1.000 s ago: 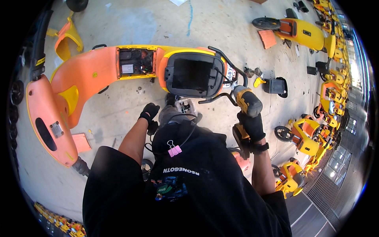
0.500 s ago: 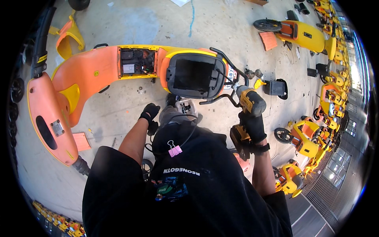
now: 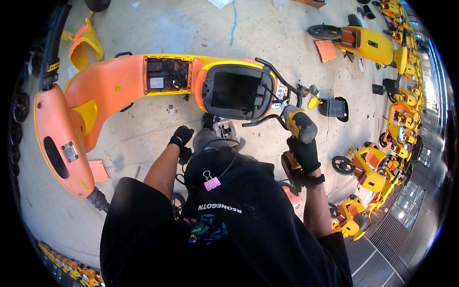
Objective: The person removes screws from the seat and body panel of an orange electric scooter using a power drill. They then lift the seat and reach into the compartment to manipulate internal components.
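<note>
My right hand (image 3: 301, 154), in a black glove, is wrapped round a yellow-and-black cordless power driver (image 3: 301, 125). Its nose points at the rear rack (image 3: 263, 119) and plate area of a pink-and-yellow scooter (image 3: 103, 79); whether it touches is unclear. My gloved left hand (image 3: 181, 136) is closed in the air below the scooter's body, its palm hidden. The scooter has an open compartment (image 3: 162, 72) full of black parts and a black oval seat base (image 3: 232, 91). A clear bag of small dark parts (image 3: 224, 129) is near my legs, and a pink clip (image 3: 211, 183) lies against my black clothing.
Loose body panels (image 3: 81, 48), a pink panel (image 3: 325, 50) and a black bin (image 3: 334, 107) lie on the concrete floor (image 3: 177, 28). Several yellow scooters (image 3: 363, 45) stand or lie at the right, near a corrugated wall (image 3: 401, 244). Dark wheels (image 3: 21, 107) line the far left.
The driver in my right hand has shifted and turned slightly, staying by the rear rack. The view has shifted slightly. My left hand keeps its closed shape.
</note>
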Demonstrator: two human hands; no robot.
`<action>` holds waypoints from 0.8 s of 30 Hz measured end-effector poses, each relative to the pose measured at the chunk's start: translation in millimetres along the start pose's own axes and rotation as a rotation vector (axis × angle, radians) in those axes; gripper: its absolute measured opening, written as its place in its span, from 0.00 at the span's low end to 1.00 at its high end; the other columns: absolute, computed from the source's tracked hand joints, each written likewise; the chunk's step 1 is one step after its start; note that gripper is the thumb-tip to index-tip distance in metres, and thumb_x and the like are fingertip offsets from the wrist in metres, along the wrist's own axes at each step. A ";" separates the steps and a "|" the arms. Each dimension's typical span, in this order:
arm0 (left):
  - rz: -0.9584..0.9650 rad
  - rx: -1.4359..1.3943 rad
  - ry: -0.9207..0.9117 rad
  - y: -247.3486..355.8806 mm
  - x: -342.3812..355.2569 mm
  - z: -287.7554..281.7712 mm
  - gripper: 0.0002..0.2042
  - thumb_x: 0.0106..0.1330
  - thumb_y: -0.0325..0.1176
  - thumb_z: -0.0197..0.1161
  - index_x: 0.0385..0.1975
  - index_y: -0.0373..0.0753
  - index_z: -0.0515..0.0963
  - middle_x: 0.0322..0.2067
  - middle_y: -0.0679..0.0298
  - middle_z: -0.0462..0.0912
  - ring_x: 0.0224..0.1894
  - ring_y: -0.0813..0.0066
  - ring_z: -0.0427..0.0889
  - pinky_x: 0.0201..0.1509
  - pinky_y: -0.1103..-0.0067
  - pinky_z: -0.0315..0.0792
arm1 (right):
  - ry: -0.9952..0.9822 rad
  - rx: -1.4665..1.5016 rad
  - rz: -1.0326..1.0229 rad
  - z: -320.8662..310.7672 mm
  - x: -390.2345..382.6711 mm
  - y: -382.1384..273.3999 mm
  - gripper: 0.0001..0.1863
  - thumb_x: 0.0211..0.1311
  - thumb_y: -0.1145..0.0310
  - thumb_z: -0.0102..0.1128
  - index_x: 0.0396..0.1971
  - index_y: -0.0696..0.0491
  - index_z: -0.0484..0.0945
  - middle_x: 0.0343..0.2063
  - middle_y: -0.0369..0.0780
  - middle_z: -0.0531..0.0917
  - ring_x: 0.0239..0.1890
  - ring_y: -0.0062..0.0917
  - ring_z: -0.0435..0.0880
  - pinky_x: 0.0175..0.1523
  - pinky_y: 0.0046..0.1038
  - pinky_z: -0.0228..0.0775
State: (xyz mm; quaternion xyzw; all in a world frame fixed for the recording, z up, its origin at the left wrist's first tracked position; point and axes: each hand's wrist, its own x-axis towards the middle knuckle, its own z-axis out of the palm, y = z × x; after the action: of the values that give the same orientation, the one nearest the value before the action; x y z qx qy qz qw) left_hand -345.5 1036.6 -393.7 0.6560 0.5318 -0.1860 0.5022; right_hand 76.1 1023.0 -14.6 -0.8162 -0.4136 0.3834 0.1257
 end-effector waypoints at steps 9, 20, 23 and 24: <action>0.299 0.243 0.192 6.9 2.1 11.4 0.14 0.66 0.39 0.51 0.29 0.35 0.78 0.23 0.53 0.80 0.27 0.61 0.82 0.34 0.69 0.75 | -0.003 -0.037 -0.228 -13.5 18.7 22.1 0.13 0.51 0.72 0.63 0.38 0.58 0.79 0.30 0.43 0.84 0.30 0.32 0.84 0.35 0.29 0.75; 0.111 0.023 0.245 -15.2 9.1 19.9 0.14 0.64 0.40 0.53 0.28 0.35 0.78 0.23 0.51 0.81 0.29 0.58 0.82 0.36 0.65 0.74 | -0.063 0.329 0.084 -8.7 2.2 -13.9 0.13 0.53 0.76 0.61 0.40 0.56 0.74 0.23 0.35 0.76 0.21 0.19 0.76 0.25 0.21 0.68; 0.127 0.053 0.224 6.7 15.2 8.5 0.12 0.64 0.38 0.53 0.28 0.37 0.79 0.23 0.52 0.80 0.31 0.55 0.81 0.37 0.63 0.74 | -0.030 0.360 0.107 -10.4 -2.1 -19.4 0.12 0.52 0.76 0.61 0.38 0.57 0.75 0.22 0.35 0.77 0.21 0.19 0.77 0.25 0.22 0.69; 0.080 0.008 0.210 19.6 11.8 -7.0 0.11 0.64 0.37 0.53 0.28 0.37 0.79 0.23 0.52 0.80 0.31 0.54 0.81 0.37 0.62 0.73 | -0.027 0.386 0.102 -12.3 -5.7 -21.5 0.12 0.52 0.76 0.61 0.38 0.57 0.75 0.22 0.35 0.77 0.21 0.19 0.77 0.25 0.22 0.69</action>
State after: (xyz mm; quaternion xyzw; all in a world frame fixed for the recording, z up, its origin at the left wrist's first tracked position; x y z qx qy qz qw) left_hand -325.9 1050.0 -390.8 0.6946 0.5543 -0.0983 0.4479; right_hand 70.5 1033.5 7.9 -0.7916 -0.2920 0.4724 0.2547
